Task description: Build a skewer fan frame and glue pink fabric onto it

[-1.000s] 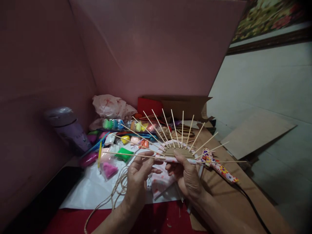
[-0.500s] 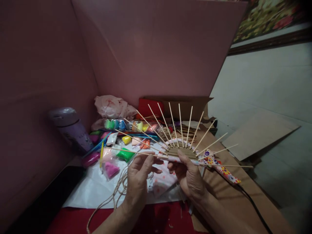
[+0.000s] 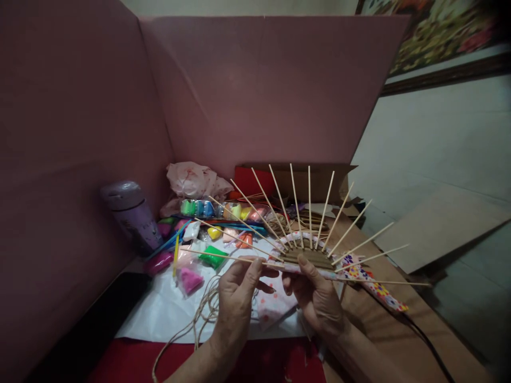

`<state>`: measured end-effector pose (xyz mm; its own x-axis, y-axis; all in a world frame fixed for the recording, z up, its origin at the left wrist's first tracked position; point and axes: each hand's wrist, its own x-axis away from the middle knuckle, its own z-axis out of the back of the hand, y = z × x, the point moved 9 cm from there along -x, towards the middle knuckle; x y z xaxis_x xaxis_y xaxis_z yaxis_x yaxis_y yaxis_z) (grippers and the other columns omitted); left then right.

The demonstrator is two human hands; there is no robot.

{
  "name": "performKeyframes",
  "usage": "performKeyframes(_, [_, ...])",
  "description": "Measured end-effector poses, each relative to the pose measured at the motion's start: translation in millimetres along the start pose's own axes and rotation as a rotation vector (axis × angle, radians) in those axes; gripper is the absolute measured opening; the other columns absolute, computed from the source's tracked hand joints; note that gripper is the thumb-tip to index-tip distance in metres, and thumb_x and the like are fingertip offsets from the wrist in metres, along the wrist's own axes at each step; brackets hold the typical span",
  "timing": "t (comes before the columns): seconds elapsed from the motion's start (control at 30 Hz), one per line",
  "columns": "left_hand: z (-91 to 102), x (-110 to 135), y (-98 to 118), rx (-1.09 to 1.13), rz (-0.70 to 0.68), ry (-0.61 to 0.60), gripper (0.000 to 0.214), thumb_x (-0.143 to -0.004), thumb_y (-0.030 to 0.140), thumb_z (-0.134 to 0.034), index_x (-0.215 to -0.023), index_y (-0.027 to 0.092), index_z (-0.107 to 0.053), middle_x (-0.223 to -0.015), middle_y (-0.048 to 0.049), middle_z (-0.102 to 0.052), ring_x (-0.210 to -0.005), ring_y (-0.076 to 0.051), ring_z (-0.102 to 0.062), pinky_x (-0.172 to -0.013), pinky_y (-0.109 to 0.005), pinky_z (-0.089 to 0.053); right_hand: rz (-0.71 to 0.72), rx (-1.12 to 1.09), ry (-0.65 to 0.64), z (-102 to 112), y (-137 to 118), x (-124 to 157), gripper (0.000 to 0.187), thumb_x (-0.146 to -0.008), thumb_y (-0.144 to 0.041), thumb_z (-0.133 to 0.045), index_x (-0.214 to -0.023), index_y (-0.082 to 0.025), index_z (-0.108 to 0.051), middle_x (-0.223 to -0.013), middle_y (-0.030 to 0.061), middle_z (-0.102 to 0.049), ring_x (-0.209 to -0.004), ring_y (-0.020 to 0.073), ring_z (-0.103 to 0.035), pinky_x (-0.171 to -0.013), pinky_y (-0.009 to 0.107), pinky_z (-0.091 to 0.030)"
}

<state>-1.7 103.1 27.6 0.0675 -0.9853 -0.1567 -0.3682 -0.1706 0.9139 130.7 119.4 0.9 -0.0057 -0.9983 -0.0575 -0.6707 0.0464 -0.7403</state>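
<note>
Above the table I hold up a half-round cardboard piece [image 3: 309, 259] with a pale, spotted rim. Thin wooden sticks [image 3: 294, 205] fan out from it like rays. My right hand [image 3: 319, 303] grips the straight lower edge, thumb on the front and fingers behind. My left hand [image 3: 237, 292] pinches the lowest left stick [image 3: 223, 255] between thumb and fingers, close to the rim. A loose coil of twine [image 3: 203, 306] lies beneath my left hand. Behind the right-hand sticks is a flower-patterned tool [image 3: 381, 291] with a black cable.
Small bags of coloured clay, one green [image 3: 214, 257] and one magenta [image 3: 189, 280], lie on white paper [image 3: 159, 314]. A purple bottle [image 3: 133, 218] stands at left. Pink boards [image 3: 255, 90] rise behind; brown cardboard [image 3: 399, 319] covers the right side. A black object [image 3: 99, 319] lies front left.
The whole view has shifted, so everything appears slightly farther right and mostly lower. Both hands keep the same hold on the cardboard piece and stick.
</note>
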Motion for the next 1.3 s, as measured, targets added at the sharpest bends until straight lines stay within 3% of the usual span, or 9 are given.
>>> performKeyframes(0.17, [-1.0, 0, 1, 0.004, -0.010, -0.016, 0.014, -0.076, 0.027, -0.053, -0.077, 0.015, -0.060, -0.078, -0.0059, -0.065, -0.071, -0.020, -0.062, -0.052, -0.027, -0.048, 0.012, 0.018, -0.045, -5, -2, 1, 0.020, -0.073, -0.029, -0.059, -0.063, -0.012, -0.065, -0.056, 0.0037, -0.063, -0.045, 0.0122, -0.054, -0.041, 0.022, -0.042])
performKeyframes(0.57, [6.3, -3, -4, -0.018, -0.010, 0.025, 0.015, -0.076, 0.027, -0.053, -0.078, 0.014, -0.059, -0.074, -0.0058, -0.063, -0.072, -0.020, -0.061, -0.052, -0.026, -0.047, 0.059, 0.045, -0.019, -6, -8, 2, 0.016, -0.076, -0.021, -0.054, -0.066, -0.014, -0.064, -0.057, 0.0021, -0.063, -0.048, 0.0131, -0.057, -0.044, 0.023, -0.045])
performKeyframes(0.83, [8.3, -3, 0, -0.011, -0.013, 0.054, 0.016, -0.075, 0.028, -0.055, -0.081, 0.014, -0.060, -0.081, -0.0052, -0.062, -0.073, -0.018, -0.060, -0.051, -0.025, -0.047, 0.047, 0.056, -0.033, -6, -6, 2, 0.019, -0.077, -0.025, -0.053, -0.065, -0.013, -0.064, -0.054, 0.0032, -0.063, -0.050, 0.0137, -0.057, -0.047, 0.024, -0.046])
performKeyframes(1.3, [8.3, -5, -1, -0.093, -0.024, 0.033, 0.017, -0.076, 0.028, -0.053, -0.079, 0.013, -0.061, -0.075, -0.0051, -0.064, -0.062, -0.013, -0.057, -0.052, -0.025, -0.047, 0.036, 0.030, -0.025, -6, -5, 3, 0.019, -0.074, -0.029, -0.057, -0.065, -0.013, -0.063, -0.056, 0.0016, -0.062, -0.048, 0.0118, -0.055, -0.046, 0.022, -0.044])
